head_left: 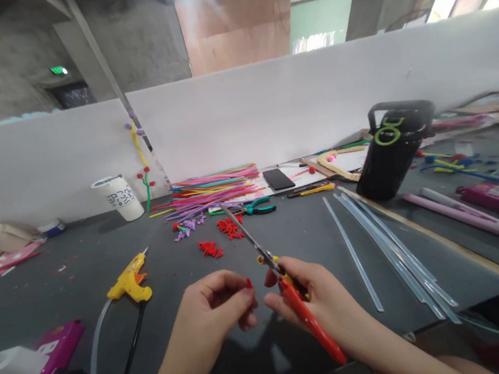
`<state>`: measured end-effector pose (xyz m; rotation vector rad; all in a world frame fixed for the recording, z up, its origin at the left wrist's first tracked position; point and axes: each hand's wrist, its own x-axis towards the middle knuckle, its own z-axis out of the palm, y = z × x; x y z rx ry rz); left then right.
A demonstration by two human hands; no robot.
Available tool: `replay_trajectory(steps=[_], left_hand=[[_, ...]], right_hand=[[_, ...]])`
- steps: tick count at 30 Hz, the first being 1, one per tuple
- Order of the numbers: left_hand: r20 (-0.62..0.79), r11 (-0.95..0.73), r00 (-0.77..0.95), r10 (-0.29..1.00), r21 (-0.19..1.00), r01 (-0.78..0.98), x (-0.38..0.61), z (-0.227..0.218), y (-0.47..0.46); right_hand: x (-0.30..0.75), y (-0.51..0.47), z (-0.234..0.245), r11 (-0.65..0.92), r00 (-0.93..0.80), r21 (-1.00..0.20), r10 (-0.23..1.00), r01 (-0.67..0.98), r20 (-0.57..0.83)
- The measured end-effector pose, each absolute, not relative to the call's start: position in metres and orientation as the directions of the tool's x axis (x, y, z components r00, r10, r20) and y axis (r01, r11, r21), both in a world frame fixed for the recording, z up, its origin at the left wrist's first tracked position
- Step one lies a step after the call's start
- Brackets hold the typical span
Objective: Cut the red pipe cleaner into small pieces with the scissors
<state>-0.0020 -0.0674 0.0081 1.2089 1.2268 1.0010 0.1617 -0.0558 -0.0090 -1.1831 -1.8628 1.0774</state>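
Note:
My left hand (221, 304) is closed in a pinch on a small red piece (249, 283), probably fuzzy craft stem, whose tip shows at the fingertips. In my right hand (318, 291) are scissors with a red handle (310, 320), their long metal blades (247, 234) pointing up and to the left. A yellow part (299, 286) shows by the same fingers; I cannot tell whether it belongs to the scissors. Just beyond the hands lie two piles of short red pieces (210, 250) (230, 228) and a pile of purple pieces (185, 227).
Bundled coloured craft stems (213, 190), teal-handled pliers (259, 206) and a phone (278, 178) lie at the back. Leftward are a yellow glue gun (129, 280), its cord, a power strip (47, 361) and a white cup (118, 198). Rightward are clear glue sticks (390, 248) and a black bottle (390, 156).

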Motion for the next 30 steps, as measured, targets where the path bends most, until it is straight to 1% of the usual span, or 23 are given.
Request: replay_trajectory(steps=[2, 5, 8, 11, 21, 30], left_hand=[[-0.078, 0.078, 0.036, 0.996, 0.997, 0.0, -0.005, 0.011, -0.068], [-0.024, 0.024, 0.005, 1.0, 0.997, -0.08, -0.009, 0.012, -0.069], [0.017, -0.016, 0.003, 1.0, 0.993, -0.115, -0.01, 0.011, -0.07], [0.034, -0.033, 0.011, 0.999, 0.993, -0.11, -0.011, 0.011, -0.07], [0.023, -0.022, 0.009, 1.0, 0.99, -0.141, -0.011, 0.012, -0.07], [0.018, -0.029, -0.075, 0.997, 0.99, -0.139, -0.009, 0.015, -0.07]], right_hand=[[0.163, -0.059, -0.01, 0.308, -0.357, -0.812, 0.925, 0.495, 0.134], [0.164, -0.063, -0.016, 0.383, -0.371, -0.68, 0.913, 0.626, 0.172], [0.164, -0.065, -0.024, 0.424, -0.371, -0.582, 0.903, 0.694, 0.216], [0.165, -0.066, -0.029, 0.448, -0.377, -0.521, 0.894, 0.726, 0.243], [0.166, -0.064, -0.033, 0.495, -0.395, -0.417, 0.866, 0.762, 0.306], [0.166, -0.067, -0.032, 0.489, -0.388, -0.391, 0.867, 0.779, 0.312]])
